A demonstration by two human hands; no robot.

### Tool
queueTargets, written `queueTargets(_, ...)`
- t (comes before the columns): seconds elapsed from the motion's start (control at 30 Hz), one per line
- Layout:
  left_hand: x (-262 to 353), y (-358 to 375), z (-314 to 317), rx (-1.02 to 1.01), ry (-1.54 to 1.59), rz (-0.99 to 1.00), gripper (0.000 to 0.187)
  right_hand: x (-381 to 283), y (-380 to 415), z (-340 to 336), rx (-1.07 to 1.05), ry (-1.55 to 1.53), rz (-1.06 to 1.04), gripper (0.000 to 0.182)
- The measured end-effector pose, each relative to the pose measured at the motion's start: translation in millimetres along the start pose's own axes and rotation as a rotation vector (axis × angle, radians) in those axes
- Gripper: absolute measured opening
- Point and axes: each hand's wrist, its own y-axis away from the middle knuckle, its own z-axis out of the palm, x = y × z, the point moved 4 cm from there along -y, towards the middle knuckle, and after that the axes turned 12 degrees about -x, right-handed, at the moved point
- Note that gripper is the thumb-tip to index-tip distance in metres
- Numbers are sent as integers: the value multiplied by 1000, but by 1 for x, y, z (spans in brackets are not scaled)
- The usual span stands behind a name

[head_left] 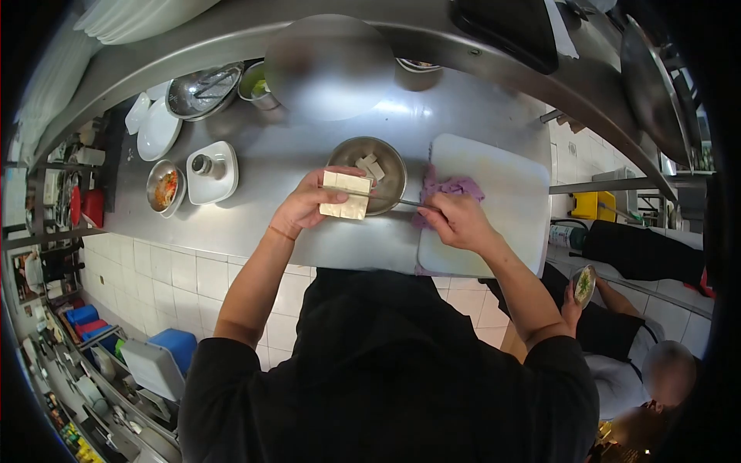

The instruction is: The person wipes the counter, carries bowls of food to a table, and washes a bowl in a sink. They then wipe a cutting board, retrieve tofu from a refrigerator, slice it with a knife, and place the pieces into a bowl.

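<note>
A pale block of tofu (pixel 346 194) is being held in the palm of the left hand (pixel 305 204), the fingers curled up around its left and far sides, just over the near rim of a round metal bowl (pixel 390 166) on the steel counter (pixel 309 147). A knife (pixel 397 201) is being gripped in the right hand (pixel 457 220), which is closed around the handle; the thin blade is being drawn leftward into the block. A few cut cubes (pixel 370 167) are already lying inside the bowl. To the right, a white cutting board (pixel 502 193) is being left bare apart from a purple cloth (pixel 455 187) bunched at its left edge, touching the right hand. The step in hand is judged to be the slicing of the block in the palm. A gentle, shallow stroke is called for next, stopped short of the skin, with the pieces tipped into the bowl. Small dishes (pixel 208 174) are standing well apart on the left.
</note>
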Motion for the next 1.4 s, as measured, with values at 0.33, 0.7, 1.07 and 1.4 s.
queueTargets(0.33, 10, -13, 9, -96, 27, 12, 57, 1, -1, 2, 49, 152, -45, 13)
queueTargets(0.7, 19, -14, 20, -42, -53, 25, 54, 12, -17, 15, 23, 187, -29, 15)
queueTargets(1.07, 17, -13, 10, 2, -152, -48, 51, 28, -39, 37, -39, 199, -38, 16)
queueTargets(1.4, 4, -18, 15, -99, 138, 21, 63, 35, -54, 54, -60, 75, 18, 15)
